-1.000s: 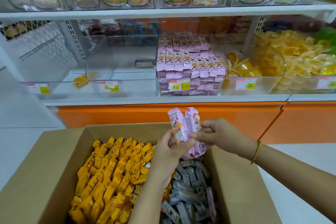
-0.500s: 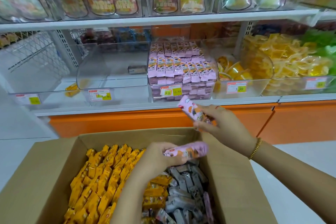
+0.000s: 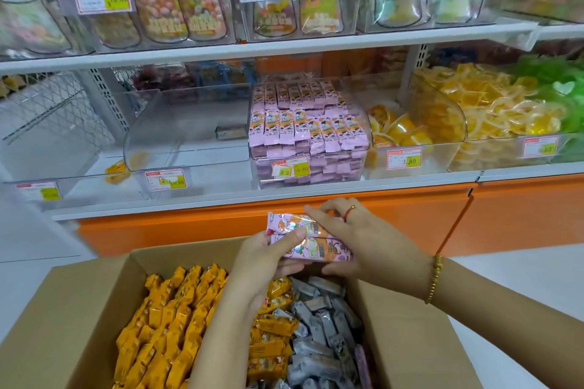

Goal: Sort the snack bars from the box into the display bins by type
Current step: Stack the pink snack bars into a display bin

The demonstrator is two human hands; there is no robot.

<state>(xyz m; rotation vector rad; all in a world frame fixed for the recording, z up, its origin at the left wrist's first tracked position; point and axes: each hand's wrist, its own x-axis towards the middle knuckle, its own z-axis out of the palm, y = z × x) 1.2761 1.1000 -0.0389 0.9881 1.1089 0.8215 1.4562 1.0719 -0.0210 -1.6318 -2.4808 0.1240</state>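
Observation:
Two pink snack bars (image 3: pixel 311 240) lie side by side, held level above the far edge of the cardboard box (image 3: pixel 79 309). My left hand (image 3: pixel 268 259) grips their left end, thumb on top. My right hand (image 3: pixel 354 237) holds their right end, fingers curled over the upper bar. Inside the box lie rows of orange bars (image 3: pixel 170 319) on the left and grey bars (image 3: pixel 325 325) on the right. On the shelf behind, a clear bin (image 3: pixel 308 164) holds stacked pink bars of the same kind.
A clear bin (image 3: pixel 186 123) left of the pink one holds a single grey bar (image 3: pixel 230 132). Bins with yellow jelly cups (image 3: pixel 407 133) and yellow packets (image 3: pixel 505 110) stand to the right. An orange cabinet front (image 3: pixel 474 215) runs below the shelf. Bagged sweets fill the upper shelf.
The hands held one pink bar each, apart; now both bars are together, side by side, between both hands above the box's far edge. The view has moved closer to the shelf.

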